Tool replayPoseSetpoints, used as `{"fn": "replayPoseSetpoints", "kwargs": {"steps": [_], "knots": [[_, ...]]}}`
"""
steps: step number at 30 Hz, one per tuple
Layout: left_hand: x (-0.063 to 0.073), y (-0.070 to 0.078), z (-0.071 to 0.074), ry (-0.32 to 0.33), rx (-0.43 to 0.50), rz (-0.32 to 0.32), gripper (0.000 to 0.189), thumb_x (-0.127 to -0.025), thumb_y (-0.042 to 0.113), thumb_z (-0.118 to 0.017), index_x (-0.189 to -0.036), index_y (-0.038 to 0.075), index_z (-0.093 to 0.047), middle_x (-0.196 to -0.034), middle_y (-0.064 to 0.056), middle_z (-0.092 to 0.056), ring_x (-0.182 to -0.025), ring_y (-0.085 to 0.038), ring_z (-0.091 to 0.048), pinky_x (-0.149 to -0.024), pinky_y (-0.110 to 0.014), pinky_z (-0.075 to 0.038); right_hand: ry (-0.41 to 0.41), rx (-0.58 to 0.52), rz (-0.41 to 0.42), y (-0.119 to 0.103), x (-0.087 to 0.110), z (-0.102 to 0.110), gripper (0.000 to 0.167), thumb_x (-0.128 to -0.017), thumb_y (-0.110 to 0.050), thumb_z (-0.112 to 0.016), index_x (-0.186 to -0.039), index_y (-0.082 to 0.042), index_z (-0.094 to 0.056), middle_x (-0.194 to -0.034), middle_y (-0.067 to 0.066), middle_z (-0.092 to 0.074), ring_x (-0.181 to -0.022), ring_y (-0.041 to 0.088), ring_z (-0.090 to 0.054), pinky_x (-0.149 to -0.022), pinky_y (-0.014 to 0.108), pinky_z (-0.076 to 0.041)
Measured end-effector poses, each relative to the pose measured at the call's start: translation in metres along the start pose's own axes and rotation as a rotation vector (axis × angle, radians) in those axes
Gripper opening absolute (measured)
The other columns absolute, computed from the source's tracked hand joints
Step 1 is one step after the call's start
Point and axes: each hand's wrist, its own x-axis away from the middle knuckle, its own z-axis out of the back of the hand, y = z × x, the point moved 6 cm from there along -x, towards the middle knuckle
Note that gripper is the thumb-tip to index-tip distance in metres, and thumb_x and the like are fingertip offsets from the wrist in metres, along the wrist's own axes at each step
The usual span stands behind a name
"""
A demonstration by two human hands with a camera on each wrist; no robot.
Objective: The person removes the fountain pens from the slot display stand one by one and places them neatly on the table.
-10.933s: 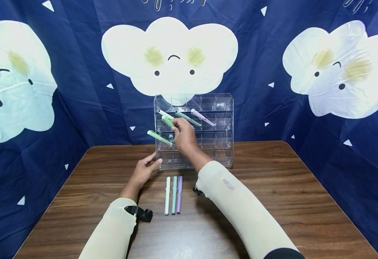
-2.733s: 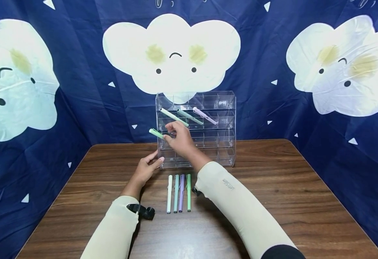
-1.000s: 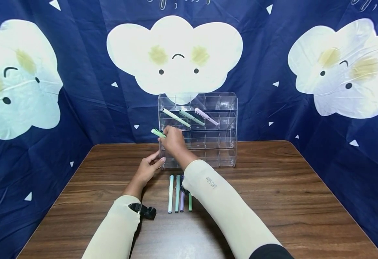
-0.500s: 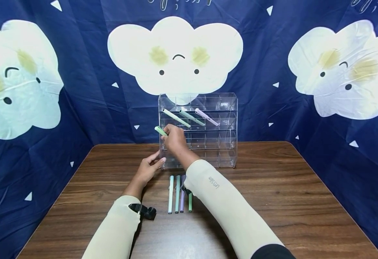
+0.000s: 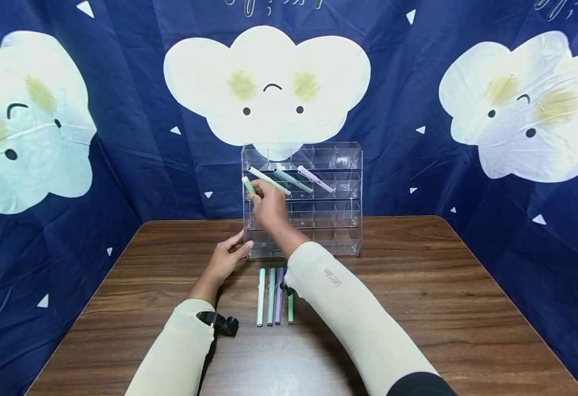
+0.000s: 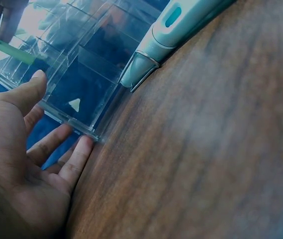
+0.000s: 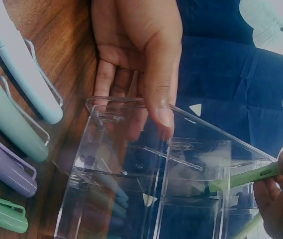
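Observation:
A clear acrylic rack (image 5: 323,214) with tiered compartments stands on the table. My left hand (image 5: 226,258) holds its lower left side, thumb at the front edge and fingers along the outside. My right hand (image 5: 270,209) pinches a light green pen (image 5: 248,185) before the rack's left column; in the right wrist view that pen's (image 7: 250,177) dark end overlaps a compartment. Behind this hand, a pale green pen (image 5: 269,180), a dark teal pen (image 5: 293,180) and a lilac pen (image 5: 315,179) lean in the second tier.
Before the rack lie a whitish pen (image 5: 260,297), a teal pen (image 5: 271,297), a purple pen (image 5: 279,300) and a green pen (image 5: 290,309), the last partly under my right sleeve. Blue cloth (image 5: 392,187) with cloud faces hangs around the wooden table (image 5: 417,297).
A green pen went from my right hand to the table row. My right hand then took the light green pen at the third tier and raised it slightly rightward. The left hand stayed.

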Motion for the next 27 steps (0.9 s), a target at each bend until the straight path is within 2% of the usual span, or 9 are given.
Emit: {"fn": "replayPoseSetpoints", "kwargs": {"steps": [5,10,16,22,27], "knots": [[0.0,-0.001,0.0,0.005,-0.009,-0.002,0.061,-0.109,0.023,-0.071,-0.165,0.014,-0.048,-0.163,-0.023,-0.055,-0.138,-0.036,-0.063,-0.097,-0.018,-0.061,0.041,-0.035,0.062,-0.004,-0.001,0.008,0.037,-0.104,-0.005,-0.073,-0.14,-0.007,-0.071,-0.118,0.012,-0.083,-0.106,0.025,-0.08,-0.092,0.032,-0.066],[-0.002,-0.001,-0.001,0.009,-0.009,-0.001,0.062,-0.109,0.022,-0.072,-0.165,0.014,-0.048,-0.162,-0.024,-0.055,-0.136,-0.032,-0.064,-0.096,-0.016,-0.061,0.01,-0.086,0.086,-0.009,0.0,0.018,0.052,-0.106,-0.003,-0.069,-0.156,-0.007,-0.055,-0.13,0.014,-0.08,-0.114,0.028,-0.08,-0.096,0.036,-0.066],[-0.001,-0.002,0.0,0.01,0.0,-0.009,0.061,-0.108,0.022,-0.072,-0.165,0.012,-0.049,-0.16,-0.025,-0.057,-0.133,-0.03,-0.066,-0.095,-0.015,-0.061,0.001,-0.155,0.167,-0.017,0.001,0.031,0.058,-0.109,-0.004,-0.063,-0.163,-0.007,-0.043,-0.127,0.015,-0.08,-0.11,0.029,-0.079,-0.092,0.038,-0.066],[0.0,-0.001,0.0,0.007,0.011,-0.003,0.061,-0.108,0.022,-0.072,-0.164,0.011,-0.049,-0.159,-0.026,-0.057,-0.131,-0.025,-0.067,-0.094,-0.014,-0.06,-0.019,-0.19,0.22,-0.021,0.01,0.041,0.066,-0.112,-0.008,-0.059,-0.171,-0.01,-0.029,-0.124,0.015,-0.08,-0.113,0.031,-0.077,-0.095,0.042,-0.065],[0.001,0.001,0.0,0.012,-0.006,-0.008,0.061,-0.108,0.022,-0.072,-0.164,0.012,-0.049,-0.158,-0.027,-0.059,-0.133,-0.03,-0.066,-0.094,-0.015,-0.061,-0.053,-0.228,0.224,-0.019,0.02,0.049,0.073,-0.113,-0.007,-0.057,-0.176,-0.017,-0.021,-0.123,0.019,-0.079,-0.111,0.033,-0.075,-0.093,0.047,-0.064]]}}
